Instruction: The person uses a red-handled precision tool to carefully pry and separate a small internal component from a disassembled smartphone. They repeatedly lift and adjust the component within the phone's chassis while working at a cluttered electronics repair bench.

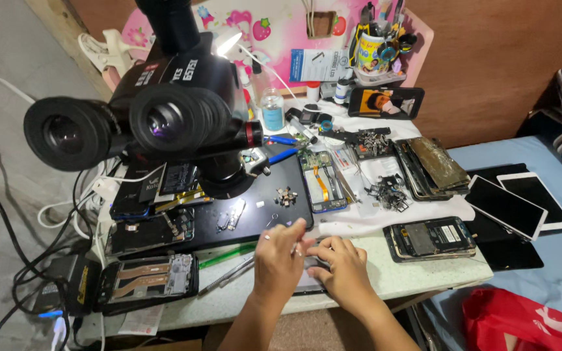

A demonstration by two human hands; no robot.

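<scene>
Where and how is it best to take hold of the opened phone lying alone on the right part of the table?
Probably grip the opened phone by its two long edges, coming from above: it lies flat with its insides up, and both sides look free.

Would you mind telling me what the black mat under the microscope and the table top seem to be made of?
The black mat looks like matte rubber or silicone: dark, flat, with little shine. The table top looks like pale speckled laminate or stone: smooth, hard-edged; which one is unclear. The left hand and right hand rest at its front edge.
</scene>
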